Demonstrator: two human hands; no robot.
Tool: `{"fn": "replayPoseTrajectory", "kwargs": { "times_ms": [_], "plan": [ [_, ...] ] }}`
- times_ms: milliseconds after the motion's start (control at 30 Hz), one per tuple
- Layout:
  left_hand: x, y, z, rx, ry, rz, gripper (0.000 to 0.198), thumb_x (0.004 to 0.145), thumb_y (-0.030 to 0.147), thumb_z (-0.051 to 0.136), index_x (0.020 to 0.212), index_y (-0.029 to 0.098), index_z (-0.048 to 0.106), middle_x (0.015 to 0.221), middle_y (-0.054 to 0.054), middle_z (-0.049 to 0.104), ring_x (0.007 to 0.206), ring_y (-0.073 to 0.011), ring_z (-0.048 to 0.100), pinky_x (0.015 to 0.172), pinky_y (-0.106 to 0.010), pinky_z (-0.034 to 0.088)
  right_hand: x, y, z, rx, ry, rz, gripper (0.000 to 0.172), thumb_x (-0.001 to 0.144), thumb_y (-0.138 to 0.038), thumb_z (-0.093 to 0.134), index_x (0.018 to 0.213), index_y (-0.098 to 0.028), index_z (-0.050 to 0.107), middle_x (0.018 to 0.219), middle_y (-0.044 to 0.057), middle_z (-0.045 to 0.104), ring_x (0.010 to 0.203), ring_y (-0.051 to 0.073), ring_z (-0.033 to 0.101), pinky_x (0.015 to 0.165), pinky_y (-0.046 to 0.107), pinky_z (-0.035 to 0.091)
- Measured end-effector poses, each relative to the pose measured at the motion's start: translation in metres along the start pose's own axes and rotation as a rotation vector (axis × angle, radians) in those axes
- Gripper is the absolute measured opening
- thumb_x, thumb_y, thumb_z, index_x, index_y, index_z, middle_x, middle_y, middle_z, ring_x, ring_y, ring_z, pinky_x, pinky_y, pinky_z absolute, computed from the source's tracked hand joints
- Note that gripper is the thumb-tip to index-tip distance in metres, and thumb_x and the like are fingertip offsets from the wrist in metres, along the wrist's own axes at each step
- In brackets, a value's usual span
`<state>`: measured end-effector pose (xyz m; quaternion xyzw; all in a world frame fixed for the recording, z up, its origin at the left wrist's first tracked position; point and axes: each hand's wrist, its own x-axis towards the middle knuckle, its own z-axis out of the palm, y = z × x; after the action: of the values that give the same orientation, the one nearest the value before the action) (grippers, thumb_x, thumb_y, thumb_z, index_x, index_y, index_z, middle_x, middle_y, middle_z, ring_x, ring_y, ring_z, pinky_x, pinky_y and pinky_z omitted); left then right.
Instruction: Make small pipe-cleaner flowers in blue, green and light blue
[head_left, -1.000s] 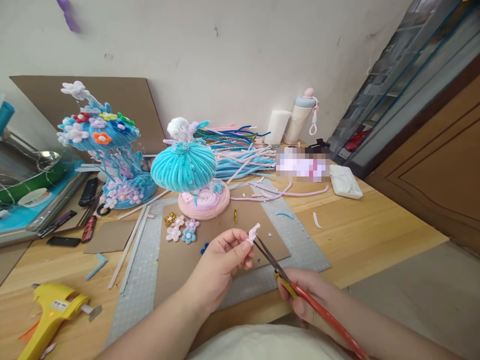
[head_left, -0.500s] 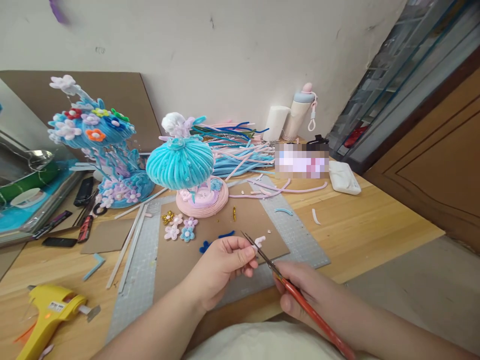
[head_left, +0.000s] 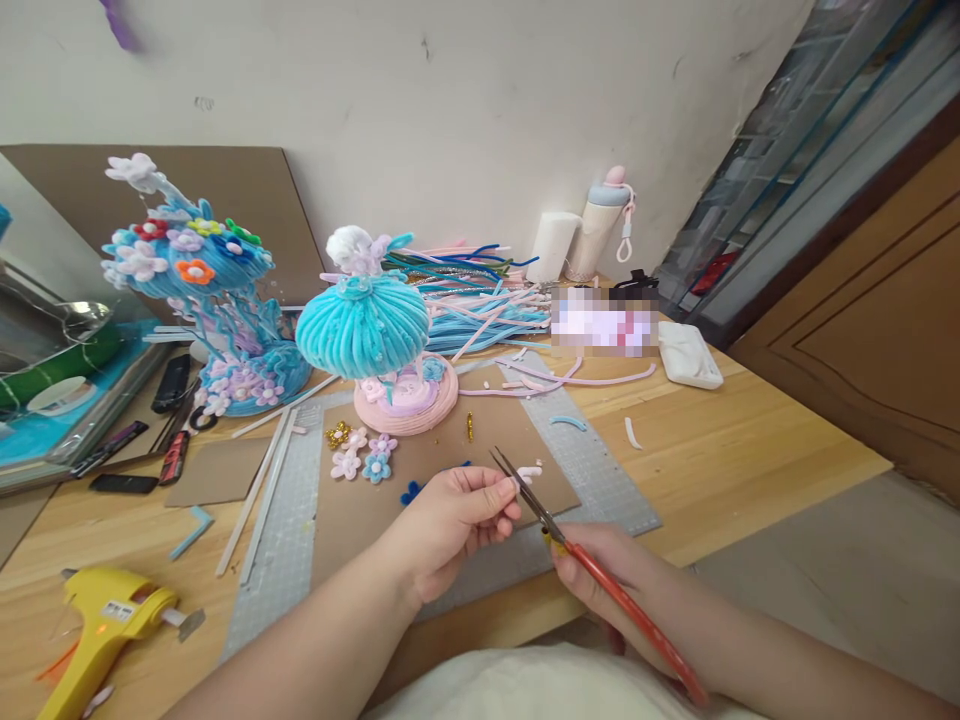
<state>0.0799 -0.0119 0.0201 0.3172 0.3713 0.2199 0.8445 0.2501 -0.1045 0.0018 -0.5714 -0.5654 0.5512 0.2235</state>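
My left hand (head_left: 472, 515) is closed in a pinch, its thumb and index finger on a short pale pipe cleaner piece (head_left: 529, 473) that sticks out past the fingertips. My right hand (head_left: 600, 565) grips red-handled scissors (head_left: 611, 590). Their blades are slightly apart and cross right by the left fingertips and the pale piece. Beneath lies a brown board (head_left: 352, 530). On it are a dark blue fuzzy piece (head_left: 410, 492), partly hidden by my left hand, several small fuzzy flowers (head_left: 377, 466) and a gold tinsel bit (head_left: 470, 427).
A turquoise pipe cleaner jellyfish (head_left: 364, 325) on a round pink base stands behind the board, with a flower-covered one (head_left: 187, 260) to its left. A yellow glue gun (head_left: 112, 625) lies front left. Pipe cleaners (head_left: 480, 325) are heaped at the back. A white box (head_left: 688, 355) sits right.
The scissor blades have opened a little. My left hand and the pale pipe cleaner piece have shifted slightly right and away from me.
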Motion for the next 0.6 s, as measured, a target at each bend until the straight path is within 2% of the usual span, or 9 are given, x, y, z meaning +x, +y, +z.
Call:
{"fn": "replayPoseTrajectory", "kwargs": {
  "times_ms": [100,233,400,600],
  "plan": [
    [0.007,0.001,0.003,-0.027,0.009,-0.009,0.021,0.065,0.025,0.076,0.064,0.011,0.060,0.059,0.001,0.059,0.048,-0.0034,0.050,0.051,-0.015,0.040,0.003,0.000,0.001,0.063,-0.013,0.071,0.055,0.080,-0.072,0.028,0.073,-0.019,0.041,0.050,-0.005,0.039,0.042,0.009,0.039,0.040,0.020,0.035],
    [0.018,0.003,0.005,-0.038,0.036,0.014,0.019,0.066,0.023,0.076,0.065,0.011,0.061,0.058,0.001,0.059,0.049,-0.0038,0.051,0.051,-0.015,0.041,0.009,-0.006,-0.005,0.079,-0.004,0.095,0.068,0.069,-0.085,0.018,0.068,-0.020,0.038,0.045,-0.006,0.038,0.039,0.010,0.042,0.041,0.022,0.037],
    [0.029,0.006,0.006,-0.039,0.040,0.008,0.016,0.067,0.020,0.075,0.067,0.010,0.062,0.060,0.000,0.060,0.049,-0.0039,0.052,0.049,-0.015,0.041,0.012,-0.014,-0.013,0.120,-0.023,0.066,0.064,0.073,-0.081,0.022,0.066,-0.020,0.038,0.044,-0.007,0.039,0.037,0.008,0.041,0.040,0.021,0.036],
    [0.043,0.007,0.008,-0.031,0.052,-0.014,0.012,0.070,0.017,0.072,0.068,0.011,0.062,0.060,0.000,0.061,0.048,-0.0038,0.053,0.051,-0.016,0.041,0.017,-0.015,-0.017,0.218,0.074,0.186,0.058,0.075,-0.075,0.031,0.057,-0.021,0.036,0.037,-0.008,0.035,0.030,0.007,0.036,0.033,0.020,0.037]
  ]
}}
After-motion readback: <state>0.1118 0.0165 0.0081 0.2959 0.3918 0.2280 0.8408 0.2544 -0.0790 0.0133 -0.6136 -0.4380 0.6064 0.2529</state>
